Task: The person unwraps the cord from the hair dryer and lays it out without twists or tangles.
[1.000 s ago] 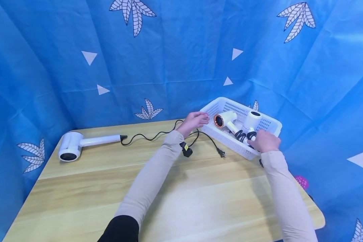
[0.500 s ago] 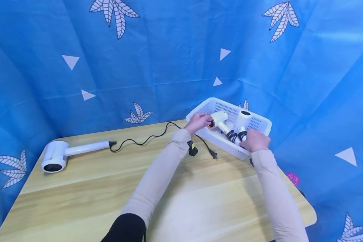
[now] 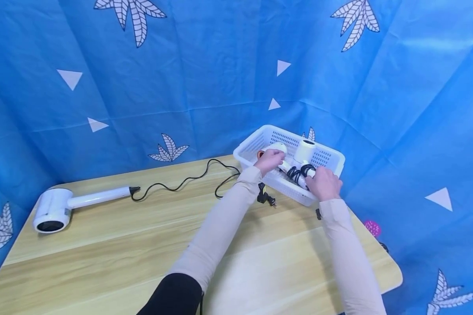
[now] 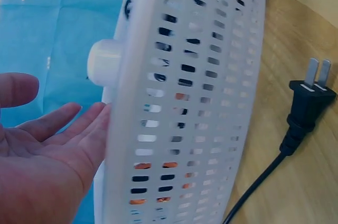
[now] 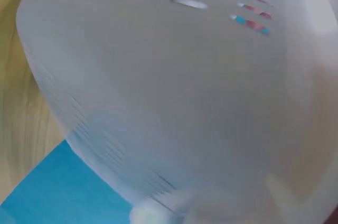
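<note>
A white perforated basket (image 3: 289, 188) holds two white hair dryers. My left hand (image 3: 271, 161) reaches over its near rim, close over the hair dryer with the copper ring (image 3: 279, 147) and partly covering it. In the left wrist view the left hand's fingers (image 4: 63, 129) are extended, with the thumb apart. At the basket's right end, my right hand (image 3: 325, 183) grips the handle of the other hair dryer (image 3: 305, 151), whose black cord (image 3: 307, 169) is wound around it. The right wrist view shows mostly basket wall (image 5: 185, 86); the right fingers are largely hidden.
On the table's left lies a larger white hair dryer (image 3: 53, 210), its black cord (image 3: 193, 177) trailing right toward the basket. A two-pin plug (image 4: 311, 89) rests beside the basket wall. A blue curtain (image 3: 220, 78) hangs behind the wooden table (image 3: 102, 253).
My left hand has moved right, from outside the basket's left corner to over the copper-ringed hair dryer. My right hand stays at the basket's right end. The head view has shifted right.
</note>
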`<state>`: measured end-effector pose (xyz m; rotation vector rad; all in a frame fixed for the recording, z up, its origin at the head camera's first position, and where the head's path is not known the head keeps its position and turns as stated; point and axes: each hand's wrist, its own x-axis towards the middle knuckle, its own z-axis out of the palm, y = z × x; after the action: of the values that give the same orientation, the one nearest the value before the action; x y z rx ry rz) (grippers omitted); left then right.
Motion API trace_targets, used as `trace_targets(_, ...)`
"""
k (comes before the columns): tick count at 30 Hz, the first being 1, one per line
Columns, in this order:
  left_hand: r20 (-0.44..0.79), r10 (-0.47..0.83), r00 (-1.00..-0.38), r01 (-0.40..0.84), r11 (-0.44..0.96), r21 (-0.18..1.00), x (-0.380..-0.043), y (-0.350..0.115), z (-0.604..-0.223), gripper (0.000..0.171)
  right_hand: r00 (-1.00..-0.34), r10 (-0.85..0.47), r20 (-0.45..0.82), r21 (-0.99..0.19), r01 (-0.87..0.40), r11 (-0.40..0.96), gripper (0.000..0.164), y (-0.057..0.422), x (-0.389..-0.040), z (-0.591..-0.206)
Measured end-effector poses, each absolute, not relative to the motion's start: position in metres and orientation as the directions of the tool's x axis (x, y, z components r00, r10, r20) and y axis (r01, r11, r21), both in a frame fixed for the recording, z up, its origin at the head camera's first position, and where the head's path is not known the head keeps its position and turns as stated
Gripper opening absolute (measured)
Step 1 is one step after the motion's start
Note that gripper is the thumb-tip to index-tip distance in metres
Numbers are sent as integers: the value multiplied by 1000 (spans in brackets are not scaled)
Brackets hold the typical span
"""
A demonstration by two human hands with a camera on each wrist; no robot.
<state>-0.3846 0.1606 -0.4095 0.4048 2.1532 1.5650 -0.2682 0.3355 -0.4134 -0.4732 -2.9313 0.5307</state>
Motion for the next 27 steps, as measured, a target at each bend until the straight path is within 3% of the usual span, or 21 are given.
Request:
trace_targets(11,-196,454,-869,-40,331,943,-388,161,-416,46,-872,332,360,-538,96,837,27,337,-261,-415)
trace_targets(17,-185,433,-882,-43,317,947,-393,158,-415,49,-831,314,459,-580,-12,814,38,328,-252,-394)
trace_targets(24,-166,338,-926,-103,196,975,-391,152,-411,57,-805,254,537,-559,-114,821,36,315,-235,-372)
trace_targets(27,-146,400,-905,-138,48,989,-392,150,-409,58,-806,227,547,-560,-151,815,34,312,-227,-365)
